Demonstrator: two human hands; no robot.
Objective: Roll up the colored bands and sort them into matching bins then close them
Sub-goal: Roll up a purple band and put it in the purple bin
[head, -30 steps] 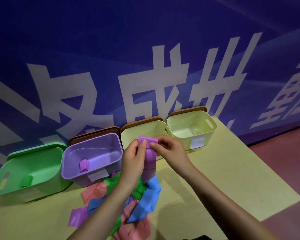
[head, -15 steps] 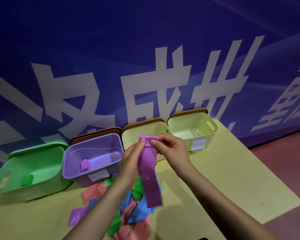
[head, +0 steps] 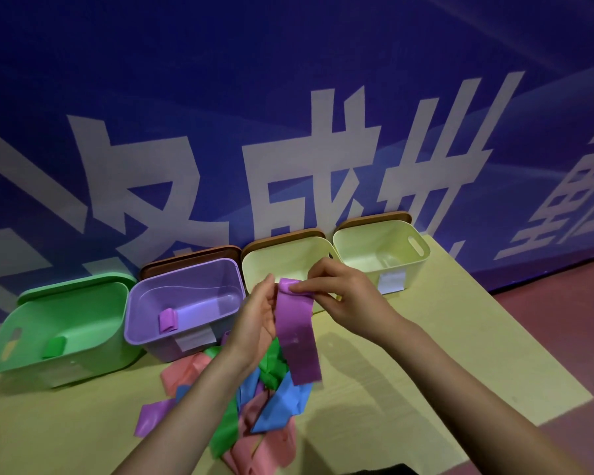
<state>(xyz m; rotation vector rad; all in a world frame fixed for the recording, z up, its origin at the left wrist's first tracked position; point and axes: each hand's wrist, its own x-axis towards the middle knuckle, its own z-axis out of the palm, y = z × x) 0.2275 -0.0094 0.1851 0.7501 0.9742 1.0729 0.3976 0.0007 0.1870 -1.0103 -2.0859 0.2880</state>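
The purple band (head: 297, 337) is held in the air above the table (head: 460, 354). Its top end is folded over, and the long axis runs downward, so the free tail hangs toward the pile of loose bands (head: 254, 399).

The right hand (head: 343, 296) pinches the folded top from the right side. The left hand (head: 258, 317) is just beside it on the left, fingers curled against the strip; how firmly it grips I cannot tell.

The purple bin (head: 186, 303), with one purple roll (head: 168, 320) inside, lies to the left, nearer to the left hand. I judge that rolling must go down the tail first.
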